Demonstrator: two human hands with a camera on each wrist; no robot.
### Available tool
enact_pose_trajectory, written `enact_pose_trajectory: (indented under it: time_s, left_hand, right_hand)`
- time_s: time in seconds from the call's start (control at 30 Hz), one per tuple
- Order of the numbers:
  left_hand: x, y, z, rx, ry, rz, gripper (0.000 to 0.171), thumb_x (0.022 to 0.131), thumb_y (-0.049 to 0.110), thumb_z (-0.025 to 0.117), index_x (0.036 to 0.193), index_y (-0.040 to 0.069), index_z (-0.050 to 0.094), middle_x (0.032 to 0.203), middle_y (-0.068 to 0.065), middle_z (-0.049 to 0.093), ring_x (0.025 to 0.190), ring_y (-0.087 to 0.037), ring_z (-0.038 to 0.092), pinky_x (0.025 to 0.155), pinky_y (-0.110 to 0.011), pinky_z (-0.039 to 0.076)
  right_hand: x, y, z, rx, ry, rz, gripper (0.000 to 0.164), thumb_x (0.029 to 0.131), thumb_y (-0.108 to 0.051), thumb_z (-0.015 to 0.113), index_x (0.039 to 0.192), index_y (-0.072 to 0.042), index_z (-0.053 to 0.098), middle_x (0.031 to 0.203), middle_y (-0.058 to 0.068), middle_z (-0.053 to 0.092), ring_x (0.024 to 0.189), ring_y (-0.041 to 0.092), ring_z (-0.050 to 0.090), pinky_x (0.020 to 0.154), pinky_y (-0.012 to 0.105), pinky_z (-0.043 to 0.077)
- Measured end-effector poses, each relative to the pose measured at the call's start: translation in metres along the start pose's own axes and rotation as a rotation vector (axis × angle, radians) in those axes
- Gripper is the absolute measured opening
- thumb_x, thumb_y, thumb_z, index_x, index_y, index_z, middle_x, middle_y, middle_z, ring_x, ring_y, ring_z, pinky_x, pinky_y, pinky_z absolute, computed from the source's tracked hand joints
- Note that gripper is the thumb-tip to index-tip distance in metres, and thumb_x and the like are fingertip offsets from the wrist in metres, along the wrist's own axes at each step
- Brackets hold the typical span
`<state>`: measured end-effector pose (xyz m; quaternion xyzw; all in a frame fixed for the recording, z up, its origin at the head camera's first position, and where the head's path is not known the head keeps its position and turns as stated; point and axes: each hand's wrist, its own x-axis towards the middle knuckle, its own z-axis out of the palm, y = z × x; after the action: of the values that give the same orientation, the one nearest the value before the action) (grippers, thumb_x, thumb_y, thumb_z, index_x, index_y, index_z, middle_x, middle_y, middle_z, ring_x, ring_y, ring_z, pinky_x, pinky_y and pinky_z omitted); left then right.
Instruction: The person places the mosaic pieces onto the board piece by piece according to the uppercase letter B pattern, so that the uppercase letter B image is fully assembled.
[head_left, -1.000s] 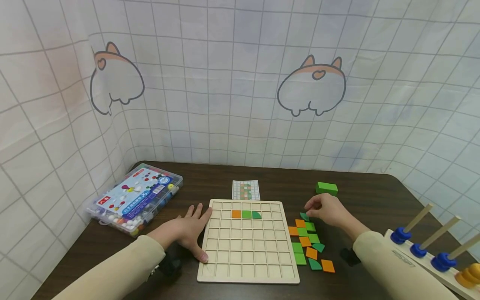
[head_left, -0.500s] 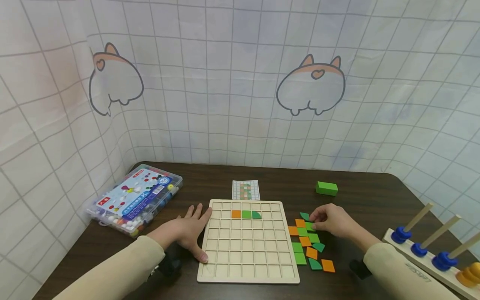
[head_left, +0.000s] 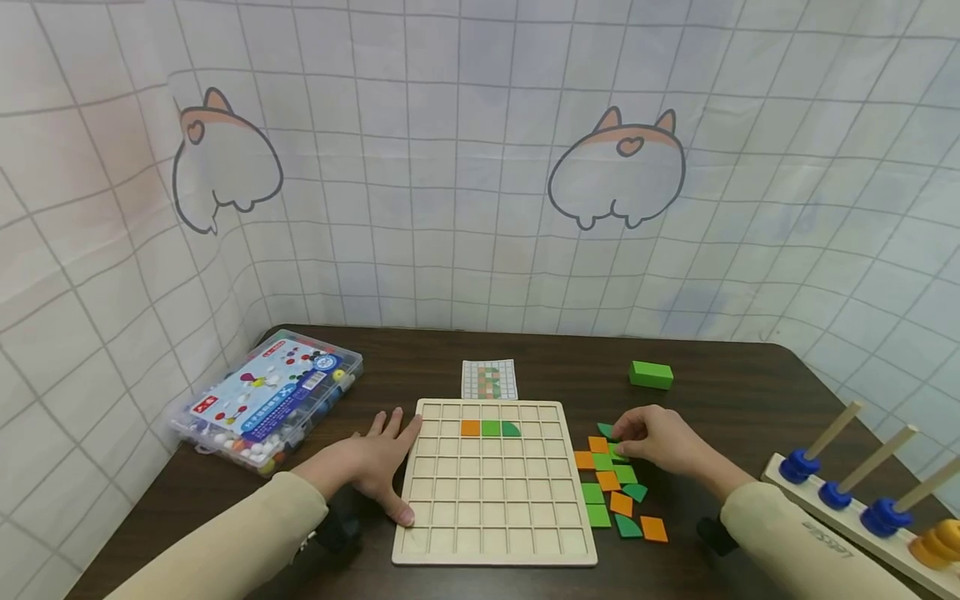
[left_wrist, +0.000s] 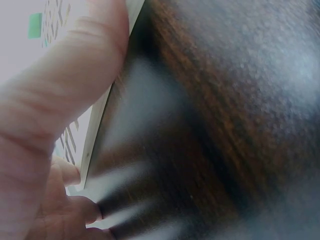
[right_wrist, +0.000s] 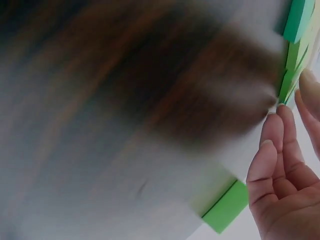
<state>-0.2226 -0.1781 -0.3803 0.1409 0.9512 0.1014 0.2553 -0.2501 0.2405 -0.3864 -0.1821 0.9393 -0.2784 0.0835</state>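
A pale wooden grid board (head_left: 495, 500) lies on the table with an orange square tile (head_left: 470, 428), a light green square tile (head_left: 491, 428) and a dark green quarter-round tile (head_left: 511, 429) in one row. My left hand (head_left: 378, 467) is spread along the board's left edge, thumb (left_wrist: 85, 55) over its rim. Right of the board lie several loose tiles, orange, light green and dark green. Above them, my right hand (head_left: 660, 437) has its fingers curled and pinches a light green square tile (head_left: 616, 453), partly hidden by the fingers. Fingertips (right_wrist: 272, 127) meet its edge in the right wrist view.
A small card (head_left: 489, 380) with a tile pattern lies behind the board. At the left is a clear case (head_left: 277, 400) of coloured balls. A green block (head_left: 651, 375) sits at back right; a wooden stand with pegs (head_left: 840, 500) and blue rings lines the right side.
My right hand has come down and slightly toward me, from beside the far quarter-round tile to the light green square below it. The left hand keeps its place on the board.
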Motion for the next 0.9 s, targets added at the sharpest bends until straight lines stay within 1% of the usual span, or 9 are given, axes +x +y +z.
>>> enact_pose_trajectory:
  time_s: [0.13, 0.2, 0.33, 0.47, 0.57, 0.63, 0.7, 0.73, 0.9]
  left_hand:
    - [0.004, -0.003, 0.003, 0.002, -0.002, -0.005, 0.142, 0.065, 0.062, 0.090, 0.165, 0.008, 0.003, 0.170, -0.028, -0.003, 0.156, -0.052, 0.001, 0.116, -0.076, 0.017]
    - [0.010, -0.009, 0.007, 0.003, 0.004, -0.001, 0.145, 0.063, 0.065, 0.089, 0.165, 0.010, 0.003, 0.170, -0.027, -0.004, 0.156, -0.052, 0.000, 0.116, -0.077, 0.017]
    - [0.025, -0.021, 0.015, 0.005, 0.016, -0.013, 0.152, 0.055, 0.073, 0.088, 0.166, 0.016, 0.001, 0.171, -0.023, -0.006, 0.157, -0.049, -0.002, 0.116, -0.076, 0.016]
    - [0.033, -0.028, 0.019, 0.002, 0.023, -0.014, 0.155, 0.050, 0.076, 0.087, 0.166, 0.017, 0.001, 0.171, -0.022, -0.006, 0.157, -0.049, -0.002, 0.116, -0.077, 0.016]
    - [0.034, -0.028, 0.019, -0.002, 0.028, -0.004, 0.155, 0.050, 0.076, 0.087, 0.166, 0.016, 0.003, 0.171, -0.023, -0.005, 0.157, -0.049, -0.001, 0.116, -0.077, 0.016]
    - [0.033, -0.028, 0.019, -0.004, 0.031, 0.002, 0.154, 0.051, 0.075, 0.088, 0.166, 0.015, 0.004, 0.171, -0.024, -0.004, 0.157, -0.049, -0.001, 0.115, -0.077, 0.016]
    - [0.031, -0.026, 0.018, -0.005, 0.030, -0.001, 0.153, 0.052, 0.074, 0.088, 0.166, 0.015, 0.004, 0.171, -0.022, -0.004, 0.158, -0.048, -0.002, 0.117, -0.076, 0.016]
    - [0.029, -0.026, 0.017, -0.004, 0.031, 0.003, 0.152, 0.053, 0.073, 0.088, 0.166, 0.015, 0.004, 0.171, -0.024, -0.004, 0.157, -0.049, -0.001, 0.116, -0.077, 0.016]
    - [0.027, -0.023, 0.015, -0.004, 0.023, 0.005, 0.150, 0.056, 0.072, 0.087, 0.166, 0.014, 0.003, 0.171, -0.025, -0.005, 0.157, -0.050, -0.001, 0.115, -0.077, 0.016]
  right_hand:
    - [0.007, -0.006, 0.005, -0.007, -0.006, 0.012, 0.016, 0.091, -0.013, 0.077, 0.105, -0.005, 0.073, 0.093, 0.001, 0.070, 0.080, 0.014, 0.060, 0.071, 0.032, 0.053]
    - [0.010, -0.009, 0.005, -0.012, -0.015, 0.011, 0.017, 0.091, -0.014, 0.078, 0.104, -0.005, 0.073, 0.092, 0.001, 0.070, 0.078, 0.014, 0.060, 0.070, 0.032, 0.053]
    - [0.015, -0.013, 0.004, -0.012, -0.034, 0.020, 0.016, 0.090, -0.016, 0.079, 0.100, -0.005, 0.073, 0.089, 0.001, 0.069, 0.076, 0.015, 0.058, 0.068, 0.033, 0.051]
    - [0.020, -0.016, 0.003, 0.003, -0.038, 0.075, 0.015, 0.090, -0.016, 0.079, 0.097, -0.006, 0.072, 0.088, 0.003, 0.068, 0.076, 0.016, 0.057, 0.069, 0.035, 0.051]
    - [0.024, -0.016, 0.004, 0.006, -0.032, 0.114, 0.015, 0.091, -0.018, 0.079, 0.095, -0.006, 0.070, 0.087, 0.004, 0.067, 0.076, 0.017, 0.056, 0.069, 0.034, 0.049]
    - [0.026, -0.015, 0.004, 0.007, -0.031, 0.125, 0.015, 0.092, -0.018, 0.078, 0.094, -0.006, 0.069, 0.086, 0.004, 0.066, 0.075, 0.018, 0.054, 0.068, 0.034, 0.048]
    - [0.028, -0.015, 0.004, 0.010, -0.044, 0.123, 0.017, 0.092, -0.020, 0.078, 0.094, -0.006, 0.069, 0.085, 0.004, 0.065, 0.074, 0.018, 0.054, 0.067, 0.033, 0.047]
    - [0.028, -0.014, 0.003, 0.012, -0.053, 0.121, 0.017, 0.092, -0.020, 0.078, 0.094, -0.006, 0.068, 0.085, 0.004, 0.065, 0.074, 0.018, 0.055, 0.068, 0.033, 0.047]
    - [0.027, -0.013, 0.000, 0.014, -0.085, 0.096, 0.023, 0.089, -0.021, 0.081, 0.098, -0.003, 0.069, 0.090, 0.006, 0.066, 0.079, 0.018, 0.057, 0.072, 0.034, 0.049]
